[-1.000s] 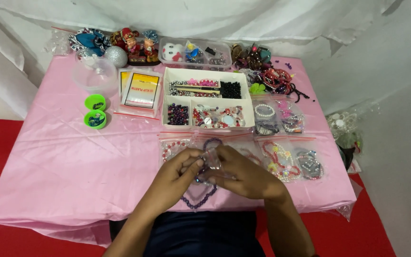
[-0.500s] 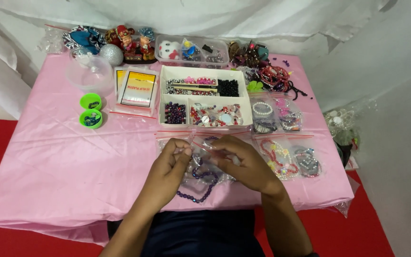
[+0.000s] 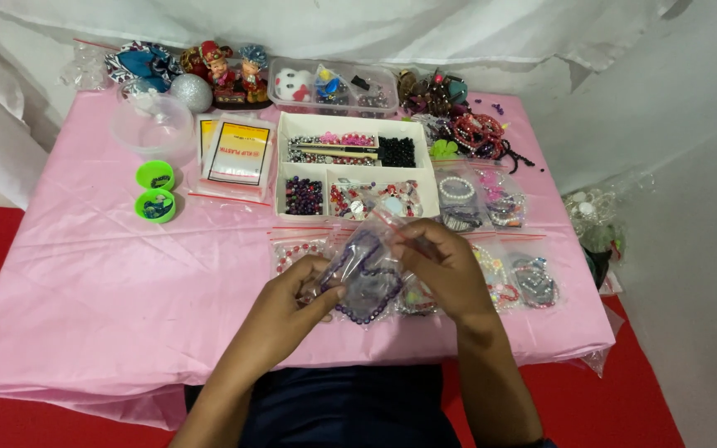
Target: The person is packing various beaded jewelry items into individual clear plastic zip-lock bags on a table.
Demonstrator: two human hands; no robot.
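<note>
Pink tablecloth (image 3: pixel 109 274) is covering the whole table, with white sheeting hanging behind it and red floor showing either side.

Both hands are working a small clear zip bag (image 3: pixel 367 265) with a dark purple bead bracelet (image 3: pixel 364 309) in it, held up just over the near middle of the table. The left hand (image 3: pixel 296 303) is pinching the bag's lower left side with fingers closed on the plastic, and the right hand (image 3: pixel 446 270) is gripping the top edge by the red seal strip.

My guess is it's featherweight, floppy and a bit slick, so the sealed rim is probably the safest place to grab. The beads would likely slide around inside.

More bagged bracelets (image 3: pixel 508 278) are lying right of the hands, the white divided bead tray (image 3: pixel 358 170) is sitting just beyond, and two green lids (image 3: pixel 156 191) are resting far left.
</note>
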